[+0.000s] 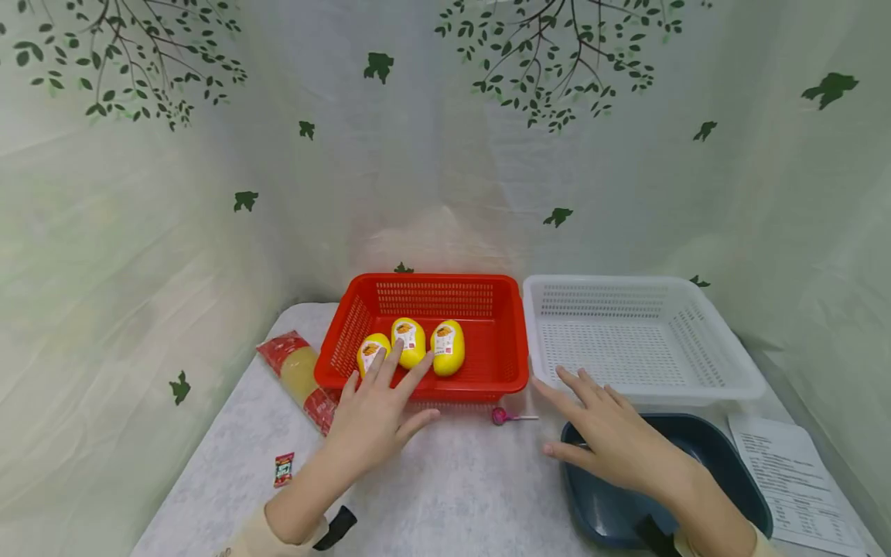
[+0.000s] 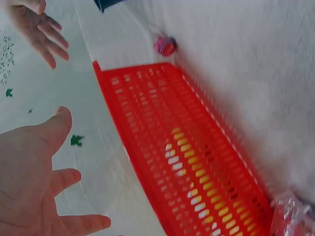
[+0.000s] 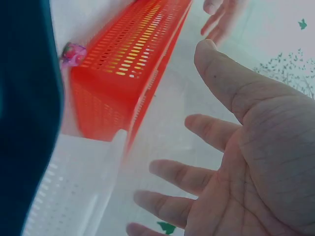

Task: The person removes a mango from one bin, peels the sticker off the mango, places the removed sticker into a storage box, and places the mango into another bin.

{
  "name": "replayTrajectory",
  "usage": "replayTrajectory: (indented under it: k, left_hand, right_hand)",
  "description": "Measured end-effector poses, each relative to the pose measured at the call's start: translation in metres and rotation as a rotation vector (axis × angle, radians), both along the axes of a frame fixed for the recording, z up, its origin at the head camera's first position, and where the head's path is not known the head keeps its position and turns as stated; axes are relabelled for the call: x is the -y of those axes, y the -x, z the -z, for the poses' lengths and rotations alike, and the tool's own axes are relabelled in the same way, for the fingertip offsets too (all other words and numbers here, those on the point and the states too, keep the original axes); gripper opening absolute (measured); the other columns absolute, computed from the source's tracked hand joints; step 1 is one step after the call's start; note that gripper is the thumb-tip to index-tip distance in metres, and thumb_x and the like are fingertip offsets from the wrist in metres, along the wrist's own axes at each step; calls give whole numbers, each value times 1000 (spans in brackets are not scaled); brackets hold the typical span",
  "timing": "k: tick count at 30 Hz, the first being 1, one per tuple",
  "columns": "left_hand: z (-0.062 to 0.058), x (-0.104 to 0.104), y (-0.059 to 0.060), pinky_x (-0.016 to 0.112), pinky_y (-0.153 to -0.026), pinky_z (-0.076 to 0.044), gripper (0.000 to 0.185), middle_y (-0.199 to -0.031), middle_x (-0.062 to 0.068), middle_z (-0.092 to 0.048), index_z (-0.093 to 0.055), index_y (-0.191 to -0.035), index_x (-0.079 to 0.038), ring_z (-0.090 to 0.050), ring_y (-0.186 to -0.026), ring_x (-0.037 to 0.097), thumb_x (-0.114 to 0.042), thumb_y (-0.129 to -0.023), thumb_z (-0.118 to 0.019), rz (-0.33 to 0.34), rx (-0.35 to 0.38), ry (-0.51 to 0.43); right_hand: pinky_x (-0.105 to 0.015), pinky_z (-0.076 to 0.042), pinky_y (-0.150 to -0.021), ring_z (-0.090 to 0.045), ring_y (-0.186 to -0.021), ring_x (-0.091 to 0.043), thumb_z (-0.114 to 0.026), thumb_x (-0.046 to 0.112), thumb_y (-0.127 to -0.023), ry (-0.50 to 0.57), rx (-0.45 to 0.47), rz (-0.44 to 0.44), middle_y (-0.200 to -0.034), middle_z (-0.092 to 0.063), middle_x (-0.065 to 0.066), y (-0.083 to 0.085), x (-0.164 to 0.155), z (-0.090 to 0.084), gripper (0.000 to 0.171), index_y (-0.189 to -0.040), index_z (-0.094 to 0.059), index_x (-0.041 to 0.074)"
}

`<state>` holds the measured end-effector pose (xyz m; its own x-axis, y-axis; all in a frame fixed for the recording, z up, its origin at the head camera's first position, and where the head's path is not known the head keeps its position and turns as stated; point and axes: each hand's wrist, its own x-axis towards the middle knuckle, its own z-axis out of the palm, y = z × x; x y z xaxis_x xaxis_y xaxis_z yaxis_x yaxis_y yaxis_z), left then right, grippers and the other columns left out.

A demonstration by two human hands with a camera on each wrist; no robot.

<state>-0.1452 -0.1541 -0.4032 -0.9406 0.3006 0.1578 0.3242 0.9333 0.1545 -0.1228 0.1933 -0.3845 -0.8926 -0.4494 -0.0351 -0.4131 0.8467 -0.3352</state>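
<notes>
Three yellow eggs (image 1: 411, 345) in red basket (image 1: 498, 352), white basket (image 1: 710, 371)

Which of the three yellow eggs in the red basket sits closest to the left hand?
The leftmost yellow egg, right by the left hand's fingertips; the other two sit farther right.

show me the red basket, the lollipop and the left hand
red basket (image 1: 501, 352), head view, bare floor inside
lollipop (image 1: 499, 416), head view, pink wrapped head
left hand (image 1: 372, 422), head view, back of hand

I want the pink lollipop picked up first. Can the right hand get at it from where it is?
Probably yes. The lollipop lies in the open on the table in front of the red basket, and the right hand, fingers spread and holding nothing, hovers just beside it with nothing between.
</notes>
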Motion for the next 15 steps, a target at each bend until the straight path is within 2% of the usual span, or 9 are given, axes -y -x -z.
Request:
replayTrajectory:
  k: [5, 8, 11, 15]
  left_hand:
    - [-14, 21, 9, 79, -115, -40, 86, -174, 22, -32, -34, -169, -33, -37, -157, 49, -54, -96, -75, -69, 19, -31]
    - [-21, 36, 18, 80, -112, -42, 87, -173, 25, -32, -30, -170, -32, -40, -153, 52, -48, -99, -75, -107, 26, -44]
    - [-26, 52, 28, 78, -106, -49, 86, -170, 28, -33, -27, -171, -28, -45, -148, 55, -45, -101, -73, -131, 13, -43]
    - [-32, 73, 40, 75, -98, -55, 84, -168, 32, -35, -27, -171, -23, -47, -145, 58, -45, -102, -70, -163, 25, -73]
  right_hand:
    - [-72, -48, -112, -51, -147, -46, -79, 53, -93, 12, 34, -52, -167, -45, -18, 11, 9, -11, 85, -166, -42, 32]
    - [-65, -55, -108, -57, -141, -40, -79, 51, -94, 35, 54, -99, -164, -49, -16, 19, 17, -17, 83, -165, -42, 30]
    - [-56, -61, -103, -61, -136, -36, -79, 50, -94, 52, 62, -142, -159, -54, -15, 29, 27, -23, 82, -165, -43, 27]
    - [-49, -65, -97, -64, -128, -32, -80, 48, -94, 53, 107, -155, -158, -54, -15, 44, 42, -33, 83, -165, -43, 28]
